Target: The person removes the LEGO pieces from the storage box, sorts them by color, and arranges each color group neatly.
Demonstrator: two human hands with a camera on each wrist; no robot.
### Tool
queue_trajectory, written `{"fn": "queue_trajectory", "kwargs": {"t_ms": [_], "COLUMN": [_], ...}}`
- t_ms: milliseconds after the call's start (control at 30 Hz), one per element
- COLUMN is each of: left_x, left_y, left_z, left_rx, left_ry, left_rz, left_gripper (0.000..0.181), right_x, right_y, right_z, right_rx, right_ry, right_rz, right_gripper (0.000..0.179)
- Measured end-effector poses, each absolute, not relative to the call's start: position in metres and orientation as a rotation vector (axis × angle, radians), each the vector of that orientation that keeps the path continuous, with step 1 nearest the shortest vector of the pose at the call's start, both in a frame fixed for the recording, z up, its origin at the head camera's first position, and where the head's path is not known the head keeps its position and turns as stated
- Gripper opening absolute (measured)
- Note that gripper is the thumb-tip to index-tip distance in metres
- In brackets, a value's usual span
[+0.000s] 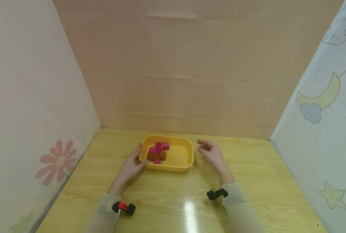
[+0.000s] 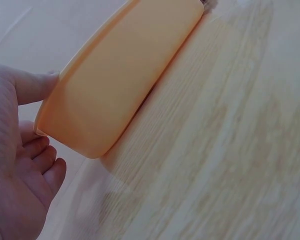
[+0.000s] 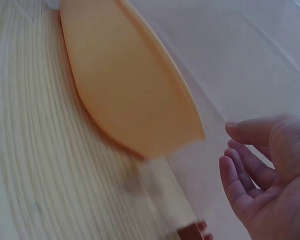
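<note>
Grips yellow tray [image 1: 179, 155] by left end w/ L hand [image 1: 130, 165], prob. to steady it on table [image 1: 149, 200]; holds R hand [image 1: 214, 155] empty, thumb apart from fingers, nr tray's right end; shows pink blocks [image 1: 158, 150] & brn blocks [image 1: 153, 156] inside left.

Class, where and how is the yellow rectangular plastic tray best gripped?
From the right, probably pinch the tray by its raised right rim, which stands free: pink and brown studded plastic bricks lie leftward, and the left hand holds the opposite end.

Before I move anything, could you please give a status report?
Left hand grips yellow tray; right hand empty, apart from it. Pink building bricks, brown building bricks inside. Another brown brick outside tray, possibly in the way.
</note>
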State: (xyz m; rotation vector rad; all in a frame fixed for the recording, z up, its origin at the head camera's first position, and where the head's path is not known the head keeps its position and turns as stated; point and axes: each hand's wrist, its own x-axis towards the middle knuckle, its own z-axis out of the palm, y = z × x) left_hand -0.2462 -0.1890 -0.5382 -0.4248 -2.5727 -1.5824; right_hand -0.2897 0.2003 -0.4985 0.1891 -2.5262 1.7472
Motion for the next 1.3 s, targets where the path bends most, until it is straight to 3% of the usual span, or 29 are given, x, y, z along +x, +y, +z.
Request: {"fn": "queue_trajectory", "kwargs": {"t_ms": [700, 1300], "left_x": [-0.246, -0.246], "left_y": [-0.189, -0.190], "left_z": [-0.538, -0.538], "left_rx": [-0.393, -0.387], "left_ry": [-2.576, -2.577], "left_rz": [-1.608, -1.624], "left_gripper": [0.087, 0.087], "right_x": [-0.291, -0.300], "right_y": [0.087, 0.074], "right_z": [-0.495, -0.506], "right_rx": [0.476, 0.378], "right_ry": [-2.596, -2.720], "right_rz": [1.960, 2.047], "right_gripper": [0.043, 0.044]}}
